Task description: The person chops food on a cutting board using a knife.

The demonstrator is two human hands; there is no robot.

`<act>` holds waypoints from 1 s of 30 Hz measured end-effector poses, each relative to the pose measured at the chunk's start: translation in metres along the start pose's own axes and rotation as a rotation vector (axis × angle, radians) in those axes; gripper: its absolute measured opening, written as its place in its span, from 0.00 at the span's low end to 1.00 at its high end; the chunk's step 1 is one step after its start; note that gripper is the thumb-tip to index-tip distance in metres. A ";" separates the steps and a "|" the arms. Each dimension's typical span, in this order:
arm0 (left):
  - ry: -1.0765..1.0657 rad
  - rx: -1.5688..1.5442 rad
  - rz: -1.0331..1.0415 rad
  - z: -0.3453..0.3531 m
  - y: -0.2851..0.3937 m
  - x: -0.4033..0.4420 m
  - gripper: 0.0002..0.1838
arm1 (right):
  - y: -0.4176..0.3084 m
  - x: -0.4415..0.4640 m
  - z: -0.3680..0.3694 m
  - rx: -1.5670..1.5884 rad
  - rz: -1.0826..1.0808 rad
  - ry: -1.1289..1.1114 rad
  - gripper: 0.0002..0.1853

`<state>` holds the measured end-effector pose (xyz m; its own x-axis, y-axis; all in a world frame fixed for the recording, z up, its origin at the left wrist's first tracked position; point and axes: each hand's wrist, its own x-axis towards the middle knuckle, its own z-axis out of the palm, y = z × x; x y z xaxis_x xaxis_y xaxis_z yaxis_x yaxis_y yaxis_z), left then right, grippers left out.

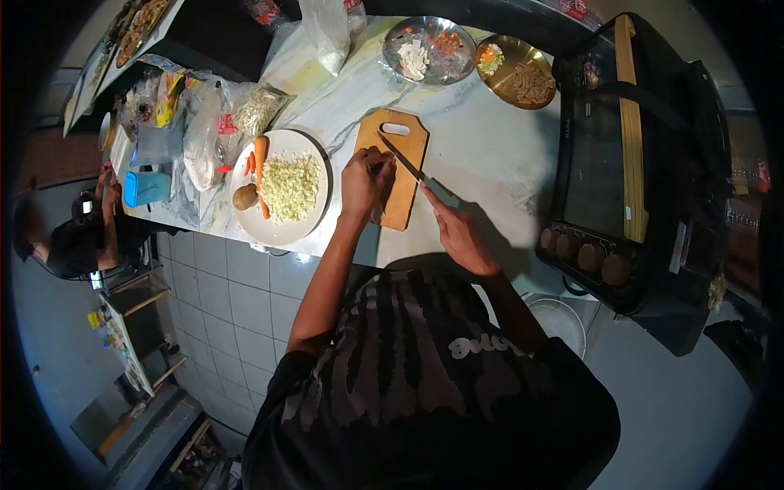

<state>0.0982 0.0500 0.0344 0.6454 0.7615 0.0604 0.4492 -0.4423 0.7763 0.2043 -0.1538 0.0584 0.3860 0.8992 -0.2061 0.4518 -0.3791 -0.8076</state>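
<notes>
Left hand (365, 184): curled at cutting board's (400, 200) left edge, cannot tell if pinching anything | knife (402, 158): over board, tip toward far edge | right hand (465, 237): clasping knife handle | step: probably cutting; next stroke calls for left hand clear of blade.

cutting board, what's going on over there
A person is working at the cutting board. The right hand holds a knife over it; the left hand is curled near the blade, and what it may hold is too small to tell. To the board's left, a plate carries a heap of chopped pale vegetable and a carrot.
</notes>
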 end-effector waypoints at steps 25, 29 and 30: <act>0.083 -0.009 -0.005 -0.001 0.003 -0.008 0.09 | -0.003 0.016 0.006 0.012 -0.011 0.015 0.32; 0.086 -0.024 -0.042 0.001 0.001 -0.009 0.10 | 0.002 0.016 0.013 0.083 -0.014 -0.014 0.32; 0.096 -0.045 -0.054 0.001 0.002 -0.009 0.11 | 0.005 0.017 0.015 0.083 -0.013 -0.015 0.32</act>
<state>0.0941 0.0419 0.0342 0.5579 0.8265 0.0758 0.4525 -0.3794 0.8070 0.2007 -0.1373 0.0423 0.3682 0.9072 -0.2034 0.3879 -0.3487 -0.8532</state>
